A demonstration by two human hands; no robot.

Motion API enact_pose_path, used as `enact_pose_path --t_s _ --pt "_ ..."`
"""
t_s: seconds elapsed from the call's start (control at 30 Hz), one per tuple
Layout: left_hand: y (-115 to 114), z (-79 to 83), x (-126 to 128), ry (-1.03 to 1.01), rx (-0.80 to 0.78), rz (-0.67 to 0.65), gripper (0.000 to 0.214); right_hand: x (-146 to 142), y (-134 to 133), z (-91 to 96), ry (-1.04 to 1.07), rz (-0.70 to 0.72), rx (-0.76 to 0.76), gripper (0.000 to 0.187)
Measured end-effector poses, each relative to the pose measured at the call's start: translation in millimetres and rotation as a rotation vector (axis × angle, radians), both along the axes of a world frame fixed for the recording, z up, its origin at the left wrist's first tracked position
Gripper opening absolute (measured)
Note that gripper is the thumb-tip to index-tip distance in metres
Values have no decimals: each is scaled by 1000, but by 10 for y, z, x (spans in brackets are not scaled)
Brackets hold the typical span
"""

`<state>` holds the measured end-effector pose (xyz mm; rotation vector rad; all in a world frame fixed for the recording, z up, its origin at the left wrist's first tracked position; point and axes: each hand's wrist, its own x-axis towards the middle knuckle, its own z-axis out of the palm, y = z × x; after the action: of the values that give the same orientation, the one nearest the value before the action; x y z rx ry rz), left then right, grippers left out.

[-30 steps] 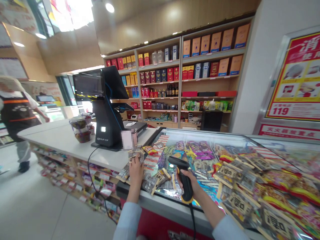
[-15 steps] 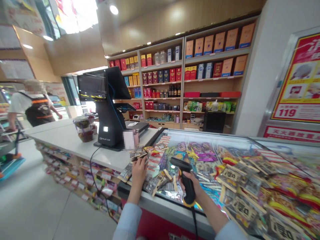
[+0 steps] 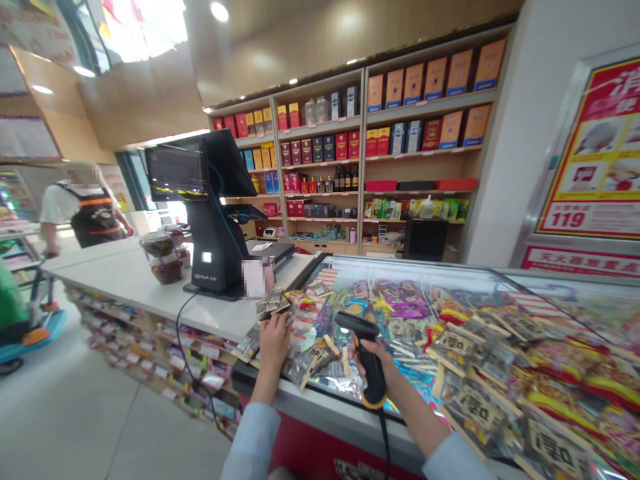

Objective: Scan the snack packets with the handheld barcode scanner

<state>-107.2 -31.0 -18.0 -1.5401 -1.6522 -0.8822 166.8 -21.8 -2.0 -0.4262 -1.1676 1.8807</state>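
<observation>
My right hand (image 3: 376, 363) is wrapped round the handle of a black barcode scanner (image 3: 364, 353) with a yellow base, held over the glass lid of a chest freezer (image 3: 325, 407). My left hand (image 3: 274, 339) rests with fingers curled on small dark snack packets (image 3: 273, 308) at the lid's left corner. More dark packets (image 3: 313, 357) lie between my hands. A black checkout terminal (image 3: 207, 213) with its screen stands on the white counter (image 3: 125, 280) just beyond my left hand.
The freezer holds many coloured packets under glass. Plastic jars (image 3: 161, 257) stand on the counter. Shelves of boxed goods (image 3: 370, 140) fill the back wall. A person in a dark apron (image 3: 83, 207) stands at far left by a blue cart (image 3: 30, 327). A cable (image 3: 187, 360) hangs down the counter front.
My left hand has shifted slightly on the packets at the lid's corner. The scanner has barely moved. The person in the apron has moved along behind the counter, and a cart has come into view.
</observation>
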Motion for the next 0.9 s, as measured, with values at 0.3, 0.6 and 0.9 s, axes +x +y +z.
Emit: enact_pose_path --t_s 0.3,0.6,0.9 --pt "27 -16 -11 -47 -57 11 28 7 -7 9 -35 -1 0 32" --pt "43 -29 -24 -30 -42 24 28 -2 8 -20 -1 13 -7 28" --pt "23 -2 -12 -42 -45 13 28 9 -3 0 -1 17 19 29"
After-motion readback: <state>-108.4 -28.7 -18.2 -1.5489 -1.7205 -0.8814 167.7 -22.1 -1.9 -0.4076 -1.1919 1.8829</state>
